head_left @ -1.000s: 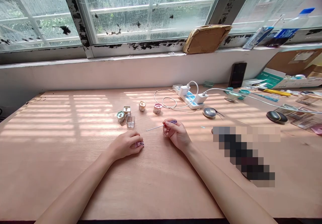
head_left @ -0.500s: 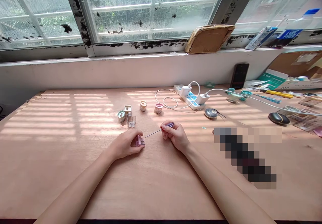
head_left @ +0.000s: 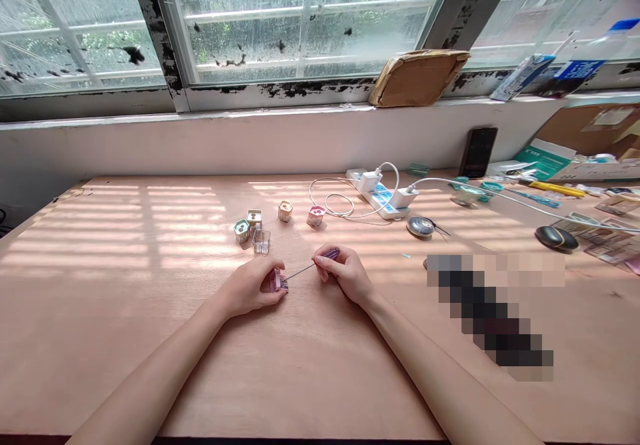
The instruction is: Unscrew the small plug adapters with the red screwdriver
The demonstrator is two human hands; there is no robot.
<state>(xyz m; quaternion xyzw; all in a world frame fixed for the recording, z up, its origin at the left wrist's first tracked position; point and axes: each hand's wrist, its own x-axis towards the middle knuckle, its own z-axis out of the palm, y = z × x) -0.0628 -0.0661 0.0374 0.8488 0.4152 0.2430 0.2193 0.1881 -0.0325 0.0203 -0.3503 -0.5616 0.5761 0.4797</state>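
Observation:
My left hand [head_left: 247,287] is shut around a small pink and metal block [head_left: 276,281], which shows at its fingertips. My right hand [head_left: 345,273] pinches a thin precision screwdriver [head_left: 310,265] with a purple handle. The screwdriver's shaft points left, and its tip reaches the block. Beyond my hands stand a clear plastic cube-shaped case [head_left: 261,241] and several small metal-and-plastic blocks, among them a pink-topped one [head_left: 315,216] and a green-edged one [head_left: 241,231].
A plywood workbench [head_left: 100,338] runs under the window. Behind the parts lie a white power strip [head_left: 380,195] with chargers and cables, a round metal dish [head_left: 420,227], a black mouse [head_left: 557,238] and a phone [head_left: 478,152]. A pixelated patch [head_left: 493,315] covers part of the bench.
My right hand has moved left and toward me, carrying the screwdriver until its tip meets the pink block. The block has turned up between my left fingers since the earliest frame.

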